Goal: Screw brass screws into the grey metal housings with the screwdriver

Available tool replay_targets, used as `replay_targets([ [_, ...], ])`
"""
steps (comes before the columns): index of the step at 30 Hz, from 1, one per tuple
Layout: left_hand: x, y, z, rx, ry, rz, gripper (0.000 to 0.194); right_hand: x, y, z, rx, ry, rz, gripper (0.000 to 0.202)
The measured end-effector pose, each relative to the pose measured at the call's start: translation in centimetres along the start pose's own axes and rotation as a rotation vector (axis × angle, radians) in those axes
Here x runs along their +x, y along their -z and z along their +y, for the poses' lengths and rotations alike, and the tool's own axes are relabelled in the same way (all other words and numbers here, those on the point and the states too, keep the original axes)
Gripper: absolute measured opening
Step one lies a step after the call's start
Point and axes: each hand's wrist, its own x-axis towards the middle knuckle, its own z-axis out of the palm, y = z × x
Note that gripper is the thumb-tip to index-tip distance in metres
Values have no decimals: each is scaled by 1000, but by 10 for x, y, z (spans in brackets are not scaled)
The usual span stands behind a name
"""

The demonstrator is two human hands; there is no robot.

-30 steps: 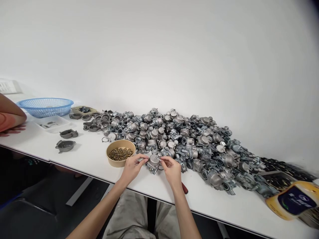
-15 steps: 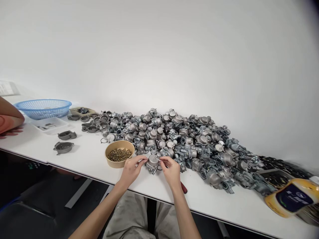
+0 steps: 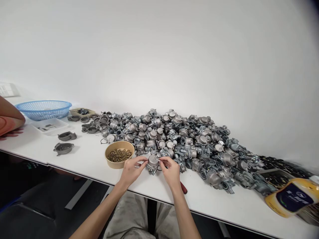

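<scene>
A grey metal carburetor (image 3: 153, 161) rests on the table in front of me, its rounded float bowl facing up. At its left edge my left hand (image 3: 132, 169) is closed in a pinch, thumb and forefinger touching the rim. My right hand (image 3: 170, 170) pinches at the opposite edge in the same way. Anything small between the fingertips is too hidden to make out. Beside my left hand stands a tan paper bowl (image 3: 107, 160) of small brass-coloured screws (image 3: 119, 155). A red-handled tool (image 3: 183, 188) lies partly hidden behind my right wrist.
A large heap of carburetors (image 3: 184, 139) spreads behind my hands. Loose float bowls (image 3: 63, 148), a clear tray (image 3: 53, 125) and a blue basket (image 3: 45, 111) stand left, near another person's arm (image 3: 10, 116). A yellow bottle (image 3: 291, 197) lies at right beside black parts (image 3: 281, 164).
Both hands stay pinched at the carburetor's edges, with only a very slight shift of the fingers. The view has tilted a little.
</scene>
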Motion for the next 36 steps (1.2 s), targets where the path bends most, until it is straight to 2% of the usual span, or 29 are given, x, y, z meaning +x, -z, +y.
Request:
replay_targets([
  [9,-2,1,4,21,-73,-48,13,-2,1,0,-37,66,-3,14],
  [13,-2,2,7,14,-25,-97,15,-4,1,-2,-32,103,-10,11],
  [20,-8,-7,-1,-81,151,-217,52,-8,3,-5,-57,151,-33,11],
  [23,-8,-9,-2,-104,158,-217,48,-10,2,-6,-87,167,-33,12],
  [31,-8,-8,0,-11,74,-175,40,-14,0,-16,-102,156,-15,23],
  [36,-9,-11,3,-4,100,-207,63,-15,-5,-20,-225,210,6,32],
])
